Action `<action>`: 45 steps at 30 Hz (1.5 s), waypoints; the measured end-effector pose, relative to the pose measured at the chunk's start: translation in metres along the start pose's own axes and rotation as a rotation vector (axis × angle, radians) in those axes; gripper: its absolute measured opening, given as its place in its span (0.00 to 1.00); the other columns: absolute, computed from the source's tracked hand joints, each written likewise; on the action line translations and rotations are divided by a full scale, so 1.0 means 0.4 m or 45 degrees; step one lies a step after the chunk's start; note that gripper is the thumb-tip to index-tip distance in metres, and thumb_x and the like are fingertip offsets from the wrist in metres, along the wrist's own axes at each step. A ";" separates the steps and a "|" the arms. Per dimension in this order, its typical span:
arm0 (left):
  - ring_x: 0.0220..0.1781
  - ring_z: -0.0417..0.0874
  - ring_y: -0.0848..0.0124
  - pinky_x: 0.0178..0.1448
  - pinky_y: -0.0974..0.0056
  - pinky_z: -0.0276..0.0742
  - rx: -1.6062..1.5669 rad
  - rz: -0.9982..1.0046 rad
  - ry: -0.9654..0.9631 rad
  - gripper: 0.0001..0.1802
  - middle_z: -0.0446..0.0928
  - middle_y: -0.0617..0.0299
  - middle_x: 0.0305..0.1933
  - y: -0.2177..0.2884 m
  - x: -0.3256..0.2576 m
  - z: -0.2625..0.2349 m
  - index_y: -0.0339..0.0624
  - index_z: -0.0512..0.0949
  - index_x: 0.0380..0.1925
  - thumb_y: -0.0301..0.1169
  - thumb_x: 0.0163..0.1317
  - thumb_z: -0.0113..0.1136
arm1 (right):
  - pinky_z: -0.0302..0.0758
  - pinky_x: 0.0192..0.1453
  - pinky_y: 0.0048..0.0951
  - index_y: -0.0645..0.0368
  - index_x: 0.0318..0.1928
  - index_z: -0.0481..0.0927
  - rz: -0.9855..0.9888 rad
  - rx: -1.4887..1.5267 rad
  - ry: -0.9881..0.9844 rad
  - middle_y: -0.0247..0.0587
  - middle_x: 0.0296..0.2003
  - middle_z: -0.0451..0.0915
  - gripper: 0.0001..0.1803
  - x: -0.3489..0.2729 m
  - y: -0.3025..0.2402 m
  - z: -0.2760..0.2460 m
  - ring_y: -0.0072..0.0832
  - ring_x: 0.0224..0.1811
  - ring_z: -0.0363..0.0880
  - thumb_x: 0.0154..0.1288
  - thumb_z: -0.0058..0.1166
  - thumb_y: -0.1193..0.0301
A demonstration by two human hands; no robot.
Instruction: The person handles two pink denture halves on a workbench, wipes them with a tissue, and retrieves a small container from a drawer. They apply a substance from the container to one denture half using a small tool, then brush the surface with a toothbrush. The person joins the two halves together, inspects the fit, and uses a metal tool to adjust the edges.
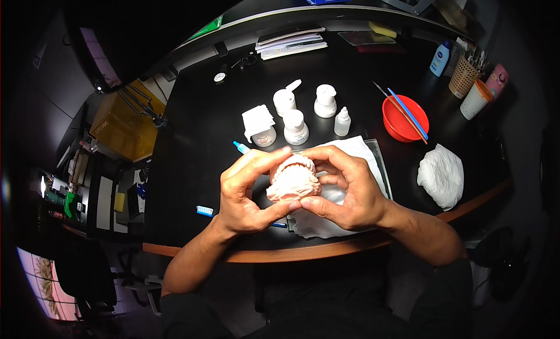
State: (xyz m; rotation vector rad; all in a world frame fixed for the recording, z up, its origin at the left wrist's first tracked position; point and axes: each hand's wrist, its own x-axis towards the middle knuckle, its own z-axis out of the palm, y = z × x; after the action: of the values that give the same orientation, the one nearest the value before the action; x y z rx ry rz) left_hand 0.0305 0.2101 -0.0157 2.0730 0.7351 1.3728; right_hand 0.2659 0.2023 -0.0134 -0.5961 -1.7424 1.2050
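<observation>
A pale pink dental cast with a row of teeth is held up above the desk's front part. My left hand grips its left side, thumb below and fingers on top. From the other side my right hand closes on it, the two thumb tips nearly meeting under it. Beneath my hands lie a white cloth or paper and a glass plate. A toothbrush with blue bristles rests left of my left hand, and a light-blue capped tool lies beyond it, partly hidden.
Several white bottles stand just beyond my hands, with a dropper bottle beside them. To the right are a red bowl with brushes across it and crumpled white tissue. Papers lie at the back; a brush holder stands far right.
</observation>
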 end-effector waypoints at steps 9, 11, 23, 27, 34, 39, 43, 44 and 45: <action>0.39 0.85 0.69 0.43 0.66 0.81 0.228 0.237 -0.044 0.40 0.86 0.54 0.41 -0.002 0.005 -0.015 0.32 0.84 0.59 0.35 0.43 0.88 | 0.85 0.65 0.43 0.68 0.67 0.71 -0.036 -0.020 -0.048 0.53 0.59 0.80 0.35 -0.001 0.010 -0.001 0.41 0.63 0.83 0.64 0.73 0.74; 0.39 0.86 0.68 0.42 0.66 0.81 0.292 0.270 -0.053 0.40 0.86 0.54 0.41 0.008 0.007 -0.017 0.32 0.84 0.58 0.36 0.42 0.88 | 0.84 0.66 0.44 0.67 0.68 0.70 -0.044 -0.047 -0.077 0.53 0.60 0.79 0.36 0.001 0.012 -0.002 0.42 0.65 0.82 0.63 0.72 0.75; 0.35 0.86 0.68 0.37 0.66 0.80 0.425 0.443 0.070 0.32 0.87 0.57 0.39 0.005 0.010 -0.011 0.35 0.87 0.44 0.36 0.36 0.89 | 0.80 0.69 0.41 0.66 0.69 0.71 -0.156 -0.248 -0.135 0.55 0.62 0.79 0.39 0.010 0.020 -0.002 0.47 0.65 0.82 0.54 0.66 0.84; 0.35 0.85 0.68 0.37 0.66 0.80 0.402 0.390 0.065 0.33 0.87 0.56 0.39 0.007 0.009 -0.011 0.35 0.87 0.44 0.37 0.36 0.89 | 0.80 0.67 0.40 0.66 0.69 0.72 -0.200 -0.347 -0.136 0.54 0.62 0.80 0.38 0.007 0.018 -0.008 0.45 0.64 0.83 0.56 0.70 0.79; 0.38 0.87 0.69 0.43 0.66 0.83 0.250 0.245 0.046 0.37 0.87 0.54 0.40 -0.004 0.006 -0.020 0.32 0.85 0.48 0.37 0.37 0.89 | 0.84 0.55 0.37 0.68 0.70 0.71 -0.204 -0.341 -0.091 0.56 0.58 0.81 0.40 0.005 0.013 -0.005 0.43 0.57 0.85 0.61 0.75 0.71; 0.44 0.86 0.69 0.49 0.66 0.80 0.091 0.143 0.003 0.39 0.84 0.51 0.44 -0.015 -0.002 -0.021 0.26 0.82 0.52 0.35 0.40 0.88 | 0.84 0.55 0.34 0.65 0.72 0.71 -0.143 -0.357 -0.097 0.51 0.61 0.81 0.42 0.001 0.013 -0.009 0.38 0.60 0.84 0.61 0.77 0.68; 0.44 0.86 0.68 0.49 0.65 0.81 0.152 0.186 -0.007 0.38 0.84 0.51 0.44 -0.015 0.001 -0.019 0.27 0.83 0.51 0.35 0.39 0.89 | 0.85 0.56 0.34 0.64 0.73 0.70 -0.119 -0.327 -0.092 0.51 0.62 0.80 0.42 0.000 0.017 -0.010 0.38 0.61 0.84 0.61 0.76 0.70; 0.44 0.86 0.67 0.49 0.65 0.81 0.186 0.219 -0.005 0.38 0.84 0.51 0.44 -0.016 0.002 -0.017 0.28 0.83 0.51 0.34 0.39 0.89 | 0.85 0.56 0.34 0.64 0.73 0.70 -0.118 -0.327 -0.089 0.51 0.62 0.80 0.42 0.003 0.017 -0.007 0.38 0.61 0.84 0.61 0.76 0.70; 0.44 0.86 0.67 0.49 0.65 0.81 0.182 0.217 -0.009 0.38 0.84 0.51 0.44 -0.014 0.003 -0.015 0.28 0.83 0.51 0.34 0.39 0.89 | 0.85 0.55 0.36 0.66 0.71 0.71 -0.131 -0.307 -0.072 0.53 0.59 0.81 0.40 0.004 0.014 -0.002 0.41 0.59 0.85 0.60 0.74 0.73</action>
State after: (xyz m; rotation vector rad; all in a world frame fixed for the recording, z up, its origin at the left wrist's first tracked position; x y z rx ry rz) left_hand 0.0247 0.2157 -0.0167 2.2965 0.6839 1.4404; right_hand 0.2653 0.2065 -0.0178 -0.6096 -1.9585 0.9566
